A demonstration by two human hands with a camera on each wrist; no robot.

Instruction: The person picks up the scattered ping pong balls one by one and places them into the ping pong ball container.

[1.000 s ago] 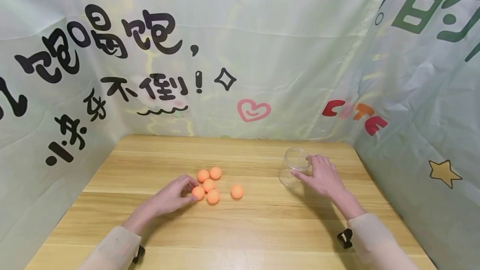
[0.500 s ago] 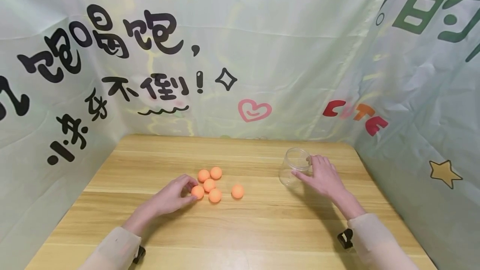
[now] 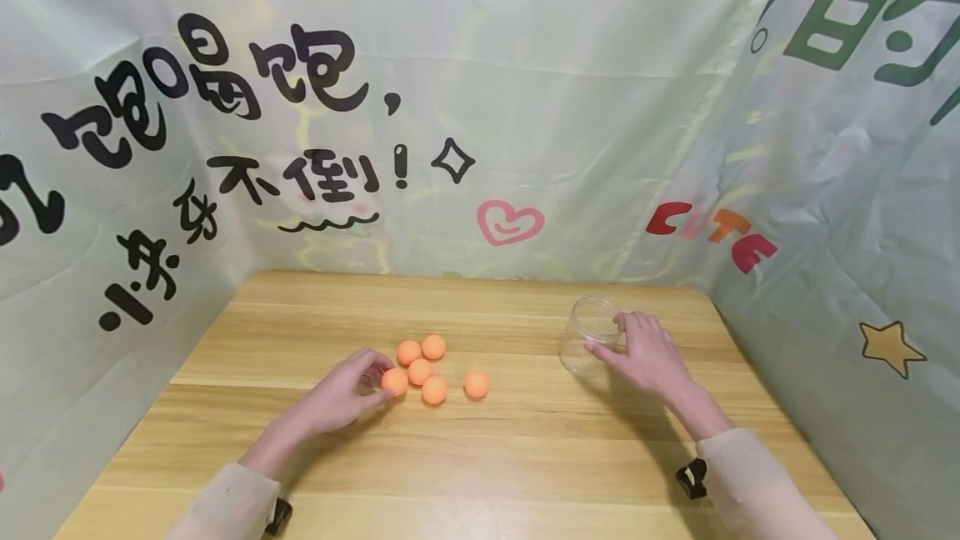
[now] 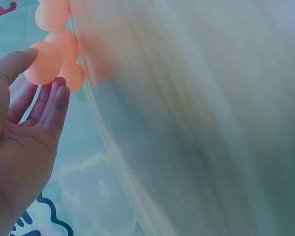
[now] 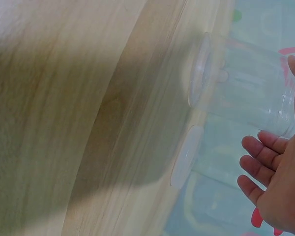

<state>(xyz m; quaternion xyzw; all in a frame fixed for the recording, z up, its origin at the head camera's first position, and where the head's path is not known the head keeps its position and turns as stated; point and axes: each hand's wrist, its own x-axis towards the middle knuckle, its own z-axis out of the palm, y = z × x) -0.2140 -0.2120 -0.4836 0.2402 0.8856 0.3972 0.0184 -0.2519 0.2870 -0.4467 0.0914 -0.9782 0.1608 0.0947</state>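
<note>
Head view: left hand (image 3: 351,388) pinches one orange ball (image 3: 394,382); five loose balls (image 3: 420,372) nearby, front clustered ball (image 3: 434,391) shifted slightly rightward; right hand (image 3: 651,357) grips clear jar (image 3: 582,350) on wood-grain desk (image 3: 517,465); printed fabric walls (image 3: 600,132).

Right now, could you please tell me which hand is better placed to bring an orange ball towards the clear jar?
Probably the left hand: it pinches an orange ball at the cluster's near edge, whereas the right hand grips the clear jar, apart from every ball.
</note>
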